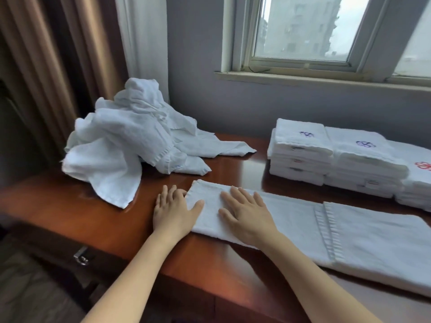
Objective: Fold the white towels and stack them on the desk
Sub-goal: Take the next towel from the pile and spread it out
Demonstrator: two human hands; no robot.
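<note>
The left grip (173, 213) lay flat, unclenched, at the long towel's (373, 241) left end; the right grip (247, 217) pressed it flat-palmed near the bench's (210, 264) front edge. Uneven pressing could likely skew the fold.

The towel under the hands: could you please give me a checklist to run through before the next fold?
1. Right hand flat on the long towel: ok.
2. Left hand at the towel's left end, thumb on the cloth, fingers on the desk: ok.
3. Towel lies flat as a strip, with no visible bunching: ok.
4. Towel's right end squared up: cannot tell, it runs out of the picture.
5. Unfolded pile lies apart from the strip: ok.
6. Folded stacks at the rear right level enough to take another: ok.
</note>
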